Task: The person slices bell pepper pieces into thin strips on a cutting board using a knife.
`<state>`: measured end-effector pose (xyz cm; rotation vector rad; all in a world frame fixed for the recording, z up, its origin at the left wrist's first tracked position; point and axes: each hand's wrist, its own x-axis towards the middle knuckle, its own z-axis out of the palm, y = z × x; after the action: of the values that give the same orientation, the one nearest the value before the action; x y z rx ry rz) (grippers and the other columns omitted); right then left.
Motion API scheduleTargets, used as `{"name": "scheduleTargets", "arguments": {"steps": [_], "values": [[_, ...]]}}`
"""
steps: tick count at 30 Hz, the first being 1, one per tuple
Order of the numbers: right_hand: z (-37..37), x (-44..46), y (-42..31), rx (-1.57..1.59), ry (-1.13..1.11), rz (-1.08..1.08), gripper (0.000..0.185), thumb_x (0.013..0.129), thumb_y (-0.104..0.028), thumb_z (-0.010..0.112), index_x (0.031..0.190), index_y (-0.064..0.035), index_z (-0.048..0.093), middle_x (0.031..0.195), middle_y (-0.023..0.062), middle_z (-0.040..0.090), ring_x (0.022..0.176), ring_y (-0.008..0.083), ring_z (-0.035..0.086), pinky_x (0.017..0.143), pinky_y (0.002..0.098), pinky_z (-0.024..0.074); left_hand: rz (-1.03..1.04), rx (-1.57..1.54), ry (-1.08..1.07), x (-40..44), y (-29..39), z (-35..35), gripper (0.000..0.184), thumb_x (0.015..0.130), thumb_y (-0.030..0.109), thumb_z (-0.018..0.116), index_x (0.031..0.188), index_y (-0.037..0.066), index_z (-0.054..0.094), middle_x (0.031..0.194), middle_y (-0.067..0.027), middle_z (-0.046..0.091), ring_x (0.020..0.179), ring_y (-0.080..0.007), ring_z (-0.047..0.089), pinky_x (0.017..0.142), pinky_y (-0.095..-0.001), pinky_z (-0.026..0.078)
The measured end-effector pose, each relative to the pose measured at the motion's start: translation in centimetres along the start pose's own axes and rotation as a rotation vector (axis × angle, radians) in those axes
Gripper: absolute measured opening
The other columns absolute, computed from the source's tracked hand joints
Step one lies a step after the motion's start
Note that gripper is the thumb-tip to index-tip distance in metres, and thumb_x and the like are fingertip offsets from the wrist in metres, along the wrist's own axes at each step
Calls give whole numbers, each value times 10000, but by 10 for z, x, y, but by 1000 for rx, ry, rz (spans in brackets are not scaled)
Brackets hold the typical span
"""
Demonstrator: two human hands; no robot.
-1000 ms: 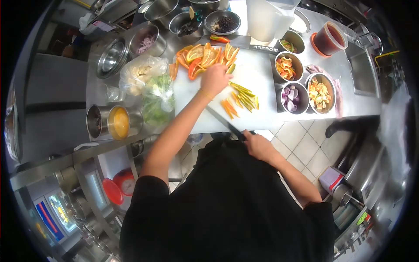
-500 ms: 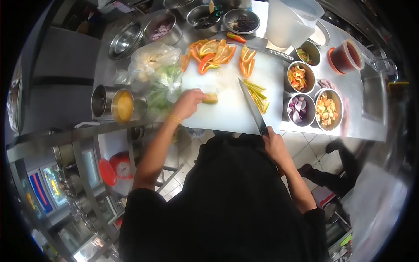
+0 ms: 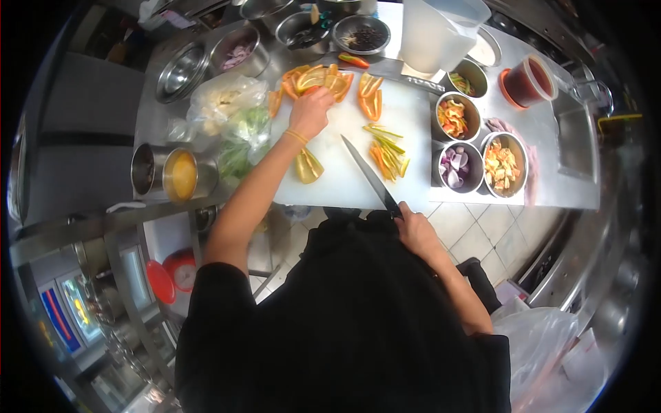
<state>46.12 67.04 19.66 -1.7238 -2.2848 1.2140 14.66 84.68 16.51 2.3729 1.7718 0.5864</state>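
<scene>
My right hand [image 3: 417,233] is wrapped round the handle of a chef's knife [image 3: 372,173], whose blade lies slanted over the white cutting board [image 3: 337,187]. At the board's far left, my left hand [image 3: 311,111] has its fingers closed on a bell pepper piece [image 3: 313,89] at the front of a pile of orange pepper pieces [image 3: 337,81]. A yellow-green pepper piece [image 3: 309,167] lies below that wrist. Cut pepper strips [image 3: 390,155] sit right of the blade, and two orange pepper pieces [image 3: 370,96] lie behind them.
Bagged vegetables [image 3: 231,113] lie left of the board. Steel pots of cut pepper [image 3: 502,168] and onion [image 3: 460,168] stand on its right. Behind the board are a second knife [image 3: 392,67], a plastic container [image 3: 441,34] and several steel bowls [image 3: 361,34].
My left hand has let go of the yellow-green piece and moved up to the pepper pile. The knife stays in my right hand. The other person's legs at right have mostly gone from view.
</scene>
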Motion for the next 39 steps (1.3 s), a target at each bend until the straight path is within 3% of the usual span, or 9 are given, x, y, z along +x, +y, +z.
{"name": "scheduleTargets", "arguments": {"steps": [3, 6, 8, 11, 15, 17, 20, 30, 39], "values": [[0, -5, 1, -2, -30, 19, 266, 886, -126, 599, 1088, 0, 481, 722, 297, 625, 721, 481, 625, 654, 566, 493, 252, -199, 33, -2, 51, 2, 173, 740, -1, 564, 834, 93, 676, 881, -71, 599, 827, -281, 637, 719, -415, 507], [9, 1, 5, -3, -40, -19, 260, 891, -124, 593, 1090, 1, 481, 714, 297, 621, 721, 484, 621, 658, 567, 492, 417, -227, -163, -9, 87, 1, 208, 745, -26, 552, 886, 66, 674, 880, -88, 625, 848, -281, 630, 741, -380, 494], [8, 4, 13, 111, 69, -95, 258, 903, -124, 581, 1097, 7, 474, 708, 299, 618, 725, 489, 617, 659, 568, 490, 278, -304, -145, -26, 64, -16, 220, 752, -45, 544, 903, 50, 672, 908, -105, 633, 861, -293, 631, 754, -378, 495], [0, 9, 5, -83, 66, 52, 233, 919, -115, 555, 1100, -3, 460, 706, 294, 621, 704, 491, 613, 635, 575, 480, -72, -408, -64, -68, 20, -64, 218, 794, -90, 526, 934, 8, 662, 962, -132, 644, 882, -313, 641, 774, -341, 500], [-11, 11, -19, -136, 36, 17, 204, 921, -106, 549, 1072, -16, 444, 688, 282, 622, 685, 482, 617, 616, 567, 487, -153, -250, -147, -142, -7, -75, 244, 792, -85, 531, 955, 27, 674, 1073, -84, 657, 926, -291, 649, 785, -360, 509], [-8, 18, -34, -157, 5, -36, 205, 920, -106, 552, 1066, -17, 440, 679, 275, 621, 677, 475, 621, 612, 562, 493, 47, -236, -67, -160, -6, -55, 272, 771, -91, 536, 961, 40, 680, 1125, -68, 652, 966, -287, 643, 808, -373, 521], [2, 28, -52, -257, -50, -96, 181, 920, -95, 533, 1050, -25, 428, 658, 256, 623, 656, 455, 635, 606, 548, 508, 157, -326, -36, -157, -7, -25, 283, 759, -88, 536, 965, 42, 680, 1118, -79, 652, 995, -294, 630, 833, -368, 527], [-8, 13, -63, -398, -181, -38, 271, 835, -3, 485, 1095, 0, 408, 695, 276, 635, 673, 458, 646, 615, 535, 524, 197, -445, -210, -124, 31, -20, 204, 745, -65, 520, 897, 17, 628, 894, -112, 609, 887, -326, 603, 769, -403, 504], [19, 57, -56, -352, -33, -181, 261, 861, -26, 454, 1118, 7, 424, 669, 264, 624, 627, 468, 619, 596, 559, 494, 207, -462, -304, -124, 33, -20, 224, 746, -78, 505, 901, 24, 630, 892, -104, 604, 887, -311, 605, 766, -398, 502]]}}
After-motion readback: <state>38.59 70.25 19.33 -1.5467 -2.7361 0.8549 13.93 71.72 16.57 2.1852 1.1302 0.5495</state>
